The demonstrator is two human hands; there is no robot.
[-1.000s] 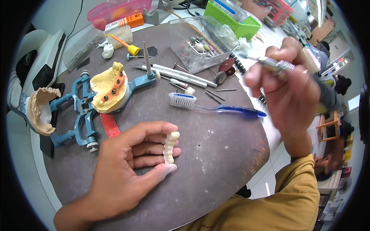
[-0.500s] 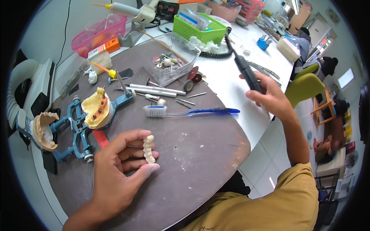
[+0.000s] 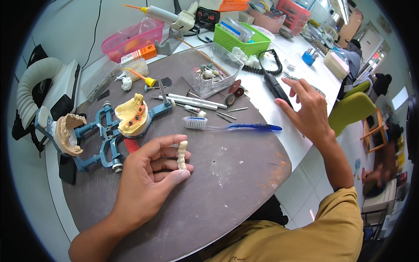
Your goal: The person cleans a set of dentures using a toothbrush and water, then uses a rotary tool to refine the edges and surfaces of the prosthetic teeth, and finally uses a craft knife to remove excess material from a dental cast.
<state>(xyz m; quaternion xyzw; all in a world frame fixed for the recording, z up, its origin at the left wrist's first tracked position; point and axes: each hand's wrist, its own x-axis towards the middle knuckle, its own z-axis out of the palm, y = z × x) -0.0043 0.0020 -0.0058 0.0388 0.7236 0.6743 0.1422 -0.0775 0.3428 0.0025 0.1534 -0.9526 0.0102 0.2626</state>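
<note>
as the right hand (image 3: 312,114), fingers apart, seemingly releases the black cylindrical handpiece (image 3: 276,87), the left hand (image 3: 145,177) alone keeps its fingers clamped on the ivory, scalloped tooth bridge (image 3: 182,155).

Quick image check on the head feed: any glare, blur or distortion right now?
Head view, centre: the left hand and tooth-coloured strip look reasonably sharp; head view, upper right: the light tube glares, the white tabletop looks bright; head view, edges: black rim, fisheye bending, the green chair leaning.

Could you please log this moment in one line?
left hand: holding dental bridge | right hand: open, near black handpiece | toothbrush: on tabletop
</note>
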